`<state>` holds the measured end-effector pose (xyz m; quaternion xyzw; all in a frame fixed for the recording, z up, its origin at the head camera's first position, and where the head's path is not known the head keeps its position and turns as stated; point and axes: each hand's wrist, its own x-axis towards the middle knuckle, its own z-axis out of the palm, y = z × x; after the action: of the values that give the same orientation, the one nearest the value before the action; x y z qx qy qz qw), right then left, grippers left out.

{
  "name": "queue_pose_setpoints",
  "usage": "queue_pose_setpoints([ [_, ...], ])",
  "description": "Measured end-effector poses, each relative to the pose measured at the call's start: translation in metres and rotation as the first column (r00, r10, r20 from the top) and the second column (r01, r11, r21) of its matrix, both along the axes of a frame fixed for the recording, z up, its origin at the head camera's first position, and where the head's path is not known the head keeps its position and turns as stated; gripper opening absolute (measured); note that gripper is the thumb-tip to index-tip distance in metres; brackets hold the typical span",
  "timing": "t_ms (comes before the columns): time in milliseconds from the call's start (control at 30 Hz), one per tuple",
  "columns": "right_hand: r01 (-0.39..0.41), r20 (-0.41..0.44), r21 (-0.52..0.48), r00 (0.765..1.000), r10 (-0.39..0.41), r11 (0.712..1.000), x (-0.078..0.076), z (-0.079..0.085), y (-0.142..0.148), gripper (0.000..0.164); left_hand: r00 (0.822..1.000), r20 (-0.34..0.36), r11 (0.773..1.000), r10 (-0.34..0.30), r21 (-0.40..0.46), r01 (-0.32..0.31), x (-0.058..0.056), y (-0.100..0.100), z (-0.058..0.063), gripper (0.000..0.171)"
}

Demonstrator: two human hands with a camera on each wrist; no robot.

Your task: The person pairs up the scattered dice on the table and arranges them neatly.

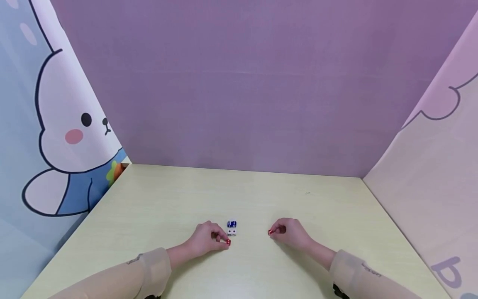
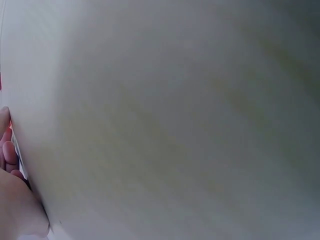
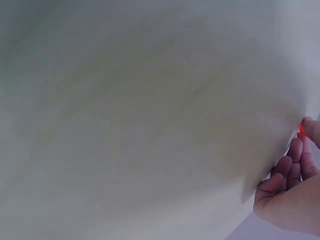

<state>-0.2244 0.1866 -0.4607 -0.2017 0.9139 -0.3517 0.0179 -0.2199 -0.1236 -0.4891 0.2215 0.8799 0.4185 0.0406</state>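
Observation:
Between thumb and forefinger, my left hand [image 1: 207,239] pinches a red die [image 1: 228,242] just in front of a pair of white dice [image 1: 232,233]. Directly behind the white pair sit blue dice [image 1: 232,224], side by side. Off to the right, my right hand [image 1: 292,232] pinches another red die [image 1: 270,232], apart from the group. In the right wrist view a bit of that red die [image 3: 301,130] shows at the fingertips of the right hand [image 3: 290,185]. Only the edge of the left hand [image 2: 15,195] appears in the left wrist view.
The pale wooden table [image 1: 179,195] reaches back to a purple panel [image 1: 239,91]. A cloth with a cartoon rabbit [image 1: 74,112] borders the left side, and a pale pink cloth [image 1: 429,174] the right. A small dark mark [image 1: 308,192] lies on the table at the back right.

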Motion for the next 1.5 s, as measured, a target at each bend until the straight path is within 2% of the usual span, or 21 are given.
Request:
queue_pose_setpoints([
  [333, -0.118, 0.019, 0.015, 0.993, 0.118, 0.993, 0.014, -0.003, -0.04, 0.009, 1.0, 0.014, 1.0, -0.007, 0.016, 0.007, 0.001, 0.0, 0.003, 0.015],
  [567, -0.176, 0.001, 0.022, 0.984, 0.176, 0.984, 0.017, -0.003, -0.067, 0.009, 1.0, -0.005, 1.0, -0.013, 0.012, 0.013, 0.001, 0.001, 0.004, 0.014],
  [900, -0.172, -0.069, 0.081, 0.982, 0.178, 0.982, 0.018, -0.002, -0.092, 0.01, 1.0, -0.014, 1.0, 0.0, -0.002, 0.0, 0.004, 0.0, 0.005, 0.015],
  [1267, -0.152, -0.058, 0.111, 0.986, 0.16, 0.982, 0.017, 0.0, -0.102, 0.011, 0.999, -0.025, 1.0, 0.02, -0.015, -0.021, 0.005, 0.0, 0.007, 0.016],
  [1500, -0.162, -0.031, 0.09, 0.986, 0.165, 0.983, 0.018, -0.002, -0.102, 0.013, 1.0, 0.018, 1.0, 0.026, 0.002, -0.026, 0.004, -0.002, 0.001, 0.017],
])
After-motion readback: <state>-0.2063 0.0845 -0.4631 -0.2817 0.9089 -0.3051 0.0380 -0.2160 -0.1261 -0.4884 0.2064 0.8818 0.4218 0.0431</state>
